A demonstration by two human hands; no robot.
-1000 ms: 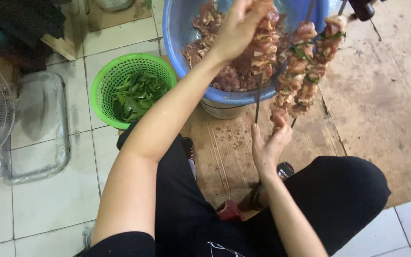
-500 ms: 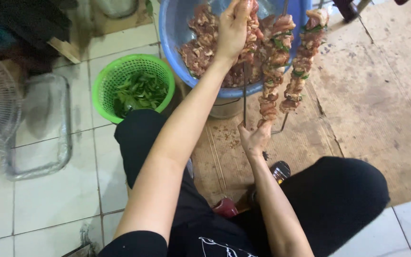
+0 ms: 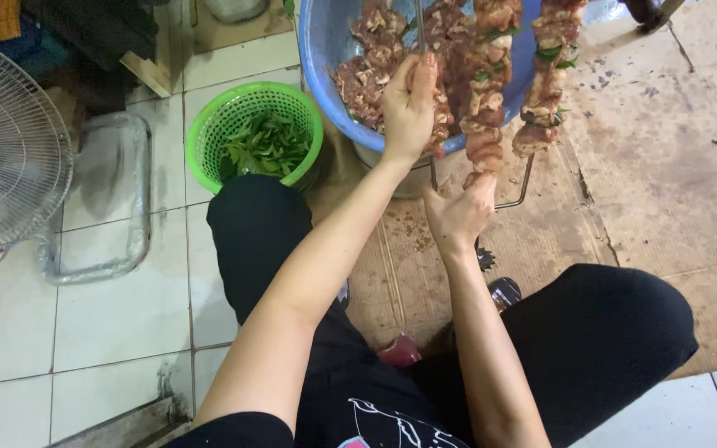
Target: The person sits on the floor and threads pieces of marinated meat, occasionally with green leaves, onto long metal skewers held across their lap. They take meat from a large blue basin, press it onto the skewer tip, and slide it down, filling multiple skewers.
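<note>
My left hand [image 3: 408,99] is closed around a thin metal skewer [image 3: 418,25] over a blue basin [image 3: 324,58] of raw meat chunks. My right hand [image 3: 458,217] sits lower and grips the bottom end of a hanging skewer loaded with meat and green leaves [image 3: 487,116]. A second loaded skewer [image 3: 545,87] hangs just to its right, untouched. Both arms reach forward over my black-trousered knees.
A green plastic basket of leaves [image 3: 263,141] stands left of the basin. A clear glass tray [image 3: 101,199] and a white fan [image 3: 2,149] are at far left on the tiled floor. Stained cardboard [image 3: 649,166] covers the floor on the right.
My left hand has come down along the skewer. My right hand has risen and closed on the bottom of the hanging meat, and the view has shifted closer to the basin.
</note>
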